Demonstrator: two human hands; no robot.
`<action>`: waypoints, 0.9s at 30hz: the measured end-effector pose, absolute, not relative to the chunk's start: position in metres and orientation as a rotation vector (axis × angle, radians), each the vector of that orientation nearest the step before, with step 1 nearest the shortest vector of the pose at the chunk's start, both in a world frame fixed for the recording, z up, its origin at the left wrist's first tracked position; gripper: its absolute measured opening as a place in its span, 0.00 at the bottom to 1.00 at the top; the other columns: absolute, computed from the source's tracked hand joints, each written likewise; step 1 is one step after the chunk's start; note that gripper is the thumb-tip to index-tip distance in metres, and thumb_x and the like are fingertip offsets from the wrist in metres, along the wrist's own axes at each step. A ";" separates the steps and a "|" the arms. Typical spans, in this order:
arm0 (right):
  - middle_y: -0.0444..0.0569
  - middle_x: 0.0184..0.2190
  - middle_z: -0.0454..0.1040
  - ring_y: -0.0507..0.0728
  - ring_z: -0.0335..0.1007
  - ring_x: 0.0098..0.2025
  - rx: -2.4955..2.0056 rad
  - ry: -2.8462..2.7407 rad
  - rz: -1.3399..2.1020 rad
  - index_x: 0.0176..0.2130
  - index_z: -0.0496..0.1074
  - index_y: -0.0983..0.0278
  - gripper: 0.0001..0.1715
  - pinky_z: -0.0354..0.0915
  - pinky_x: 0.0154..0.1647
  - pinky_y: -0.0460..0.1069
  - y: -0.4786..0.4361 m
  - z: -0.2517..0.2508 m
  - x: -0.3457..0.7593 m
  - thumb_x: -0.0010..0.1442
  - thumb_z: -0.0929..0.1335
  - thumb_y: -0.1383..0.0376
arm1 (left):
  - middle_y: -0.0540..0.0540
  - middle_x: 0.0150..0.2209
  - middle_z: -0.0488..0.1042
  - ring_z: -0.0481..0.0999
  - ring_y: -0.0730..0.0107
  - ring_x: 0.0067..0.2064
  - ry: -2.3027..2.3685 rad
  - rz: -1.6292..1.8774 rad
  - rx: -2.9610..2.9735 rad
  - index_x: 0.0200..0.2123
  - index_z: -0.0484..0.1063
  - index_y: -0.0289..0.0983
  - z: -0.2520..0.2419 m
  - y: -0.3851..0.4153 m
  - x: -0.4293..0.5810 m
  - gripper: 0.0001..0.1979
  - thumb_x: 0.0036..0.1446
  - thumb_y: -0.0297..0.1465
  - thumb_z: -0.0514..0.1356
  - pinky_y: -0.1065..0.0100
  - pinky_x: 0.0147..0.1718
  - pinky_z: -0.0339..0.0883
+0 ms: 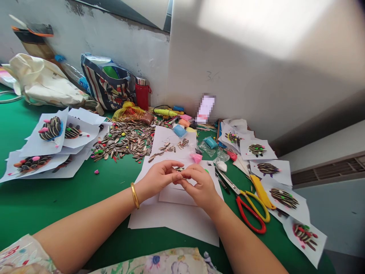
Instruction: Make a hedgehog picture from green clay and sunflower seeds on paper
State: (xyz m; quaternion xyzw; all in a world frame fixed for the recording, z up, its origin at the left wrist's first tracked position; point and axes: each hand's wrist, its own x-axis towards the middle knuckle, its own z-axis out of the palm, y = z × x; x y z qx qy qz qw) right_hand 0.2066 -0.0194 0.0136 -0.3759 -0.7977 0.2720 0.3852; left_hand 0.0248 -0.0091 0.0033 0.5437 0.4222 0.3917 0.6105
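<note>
My left hand [155,179], with a gold bangle [135,196] on its wrist, meets my right hand [201,186] at the fingertips. Both are closed in a pinch, and whatever sits between the fingers is too small and hidden to name. Just behind the fingertips shows a bit of dark striped sunflower seed work [179,169]. Beneath the hands lies a small white card [173,196] on larger white sheets [182,224]. Loose sunflower seeds [164,148] are scattered on the paper beyond. Pink clay [196,157] lies close past my right hand.
Scissors [249,209] with red and yellow handles and a yellow cutter [261,192] lie right. Seed-decorated cards [282,198] line the right edge; more cards [51,133] are stacked left. A sunflower seed pile [128,139], red bottle [142,95] and striped bag [105,82] stand behind.
</note>
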 end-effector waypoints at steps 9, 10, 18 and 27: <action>0.45 0.30 0.73 0.55 0.68 0.36 -1.043 -1.994 0.610 0.34 0.75 0.60 0.04 0.64 0.38 0.50 -0.010 0.011 0.219 0.61 0.69 0.68 | 0.44 0.31 0.79 0.79 0.65 0.34 1.007 0.948 1.370 0.49 0.71 0.35 0.003 -0.006 0.020 0.23 0.61 0.46 0.55 0.63 0.37 0.73; 0.45 0.30 0.73 0.55 0.68 0.36 -1.084 -2.004 0.581 0.35 0.75 0.60 0.04 0.64 0.39 0.50 -0.007 0.010 0.222 0.60 0.69 0.68 | 0.44 0.31 0.79 0.79 0.65 0.35 1.052 0.974 1.381 0.49 0.71 0.35 0.003 -0.004 0.019 0.22 0.62 0.46 0.54 0.63 0.37 0.73; 0.46 0.32 0.73 0.56 0.68 0.38 -1.188 -2.254 0.486 0.34 0.76 0.61 0.05 0.64 0.40 0.51 0.005 -0.011 0.228 0.59 0.69 0.70 | 0.45 0.36 0.80 0.79 0.63 0.40 1.392 0.961 1.612 0.43 0.73 0.38 -0.003 0.007 0.007 0.16 0.62 0.41 0.52 0.62 0.41 0.71; 0.46 0.32 0.73 0.56 0.69 0.37 -1.250 -2.302 0.446 0.34 0.77 0.61 0.07 0.64 0.40 0.50 0.003 -0.013 0.223 0.57 0.70 0.72 | 0.47 0.46 0.79 0.76 0.60 0.48 1.560 0.687 1.869 0.47 0.74 0.41 -0.006 0.006 0.007 0.17 0.63 0.38 0.50 0.62 0.47 0.68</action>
